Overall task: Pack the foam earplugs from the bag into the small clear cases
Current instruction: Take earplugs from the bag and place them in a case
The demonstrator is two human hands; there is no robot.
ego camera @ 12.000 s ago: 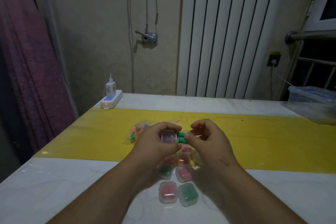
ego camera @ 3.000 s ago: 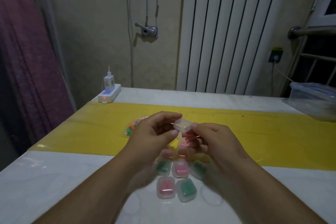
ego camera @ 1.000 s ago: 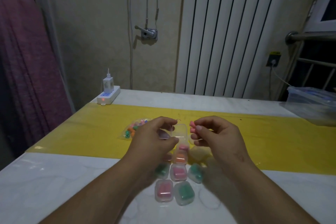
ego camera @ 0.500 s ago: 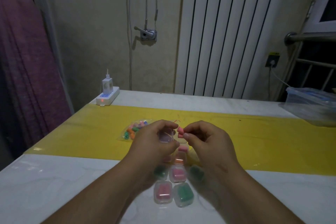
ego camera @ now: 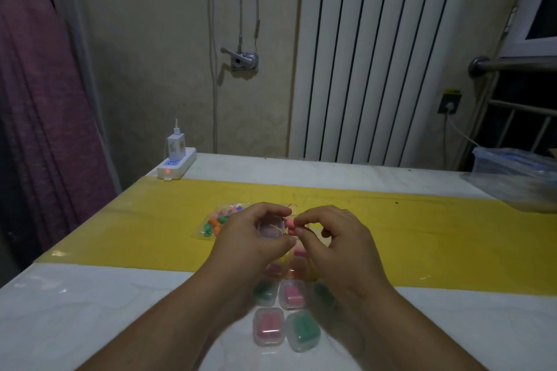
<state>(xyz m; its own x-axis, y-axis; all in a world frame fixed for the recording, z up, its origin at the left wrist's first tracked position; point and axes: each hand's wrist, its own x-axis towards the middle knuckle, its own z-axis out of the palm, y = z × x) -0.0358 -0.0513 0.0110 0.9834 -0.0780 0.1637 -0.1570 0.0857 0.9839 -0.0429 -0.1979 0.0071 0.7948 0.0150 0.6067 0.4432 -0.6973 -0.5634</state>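
I saw the left hand [ego camera: 250,239] curled round a clear case [ego camera: 272,227], thumb at its near side and fingers over its far edge, held up above the mat [ego camera: 135,220]. I could not tell whether the lid was up. The right hand [ego camera: 336,242] pinched a pink earplug [ego camera: 291,223] between thumb and forefinger, right at the case's right edge; whether plug and case touched I could not tell. The other right fingers were curled in.

Just left of the left hand and a little farther off, the bag [ego camera: 218,221] lay flat on the mat with orange, green, pink and blue plugs inside, its right end hidden by the knuckles.

Under and nearer than the hands sat the filled cases on the table [ego camera: 90,310]. In the nearest row a pink one [ego camera: 268,327] stood on the left and a green one [ego camera: 303,331] on the right, side by side. The next row ran green, pink, green, partly covered by the wrists. Farther ones at the mat's near edge were too blurred to count.

At the far left corner a power strip [ego camera: 177,167] showed a red light and carried a charger [ego camera: 176,144]. A bin [ego camera: 518,178] stood at the far right, a radiator [ego camera: 376,54] behind the table, and a curtain [ego camera: 39,99] hung on the left.
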